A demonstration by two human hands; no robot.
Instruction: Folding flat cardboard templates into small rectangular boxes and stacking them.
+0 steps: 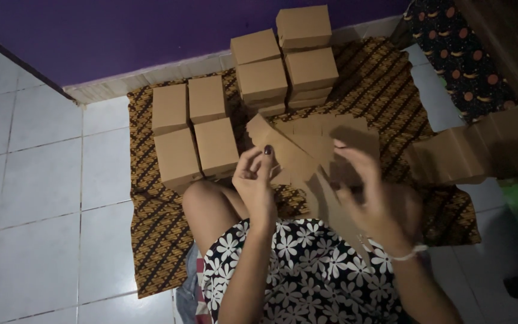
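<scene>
Left hand (258, 180) and right hand (372, 192) pinch an unfolded cardboard box blank (307, 150); judged light, thin, easily creased; best gripped along its edges.

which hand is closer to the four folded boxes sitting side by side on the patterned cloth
Left. The left hand is just right of the four folded boxes, almost touching; the right hand is farther right, behind the flat cardboard piece.

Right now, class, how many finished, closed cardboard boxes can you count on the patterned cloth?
8 show their tops: four by the left edge, four heading the stacks by the purple wall. More sit partly hidden beneath those stacks.
</scene>
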